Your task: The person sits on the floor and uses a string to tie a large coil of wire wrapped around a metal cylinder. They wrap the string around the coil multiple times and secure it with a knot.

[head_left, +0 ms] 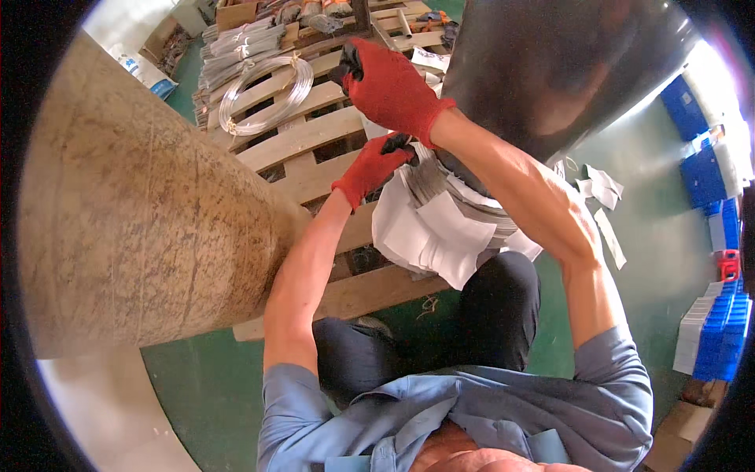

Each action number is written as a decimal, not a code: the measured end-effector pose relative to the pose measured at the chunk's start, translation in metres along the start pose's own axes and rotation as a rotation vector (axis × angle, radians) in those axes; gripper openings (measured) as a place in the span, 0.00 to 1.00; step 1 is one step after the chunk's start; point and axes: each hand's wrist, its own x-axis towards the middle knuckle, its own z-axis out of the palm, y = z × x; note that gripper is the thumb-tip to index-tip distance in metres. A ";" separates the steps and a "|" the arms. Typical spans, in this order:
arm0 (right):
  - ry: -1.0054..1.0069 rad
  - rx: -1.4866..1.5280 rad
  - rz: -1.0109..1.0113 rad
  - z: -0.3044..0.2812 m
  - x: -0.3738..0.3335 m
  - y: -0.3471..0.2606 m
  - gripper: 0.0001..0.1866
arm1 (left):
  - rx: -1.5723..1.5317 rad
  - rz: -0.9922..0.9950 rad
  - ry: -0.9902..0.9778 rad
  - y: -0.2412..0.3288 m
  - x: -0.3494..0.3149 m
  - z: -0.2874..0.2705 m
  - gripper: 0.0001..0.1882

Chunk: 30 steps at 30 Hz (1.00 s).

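Both my hands wear red gloves with black palms and fingertips. My right hand [393, 88] is raised over the pallet, its fingers curled closed; whatever they may hold is hidden. Lower and nearer to me, my left hand [373, 167] is closed too, fingertips together beside a stack of grey layered strips [425, 178]. What it pinches is too small to make out. White sheets [440, 236] fan out over the layers at the foot of a big black cylinder [543, 71], in front of my knees. My right forearm passes in front of the cylinder's lower part.
A large brown, stained cylinder [149, 204] stands close on my left. On the wooden pallet [311, 141] lie a coil of clear tubing [300, 82] and bundled grey tubes [240, 47]. Paper scraps [602, 189] litter the green floor. Blue bins [702, 175] line the right side.
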 end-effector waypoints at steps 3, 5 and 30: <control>-0.108 -0.015 -0.018 0.008 0.011 0.002 0.14 | -0.057 -0.013 0.030 0.010 -0.002 0.006 0.14; -0.207 -0.047 -0.032 0.020 0.019 0.006 0.15 | -0.015 -0.057 0.058 0.028 0.004 0.012 0.14; -1.323 -0.734 0.001 -0.023 -0.073 0.012 0.10 | -0.242 -0.175 0.226 -0.031 0.005 -0.017 0.09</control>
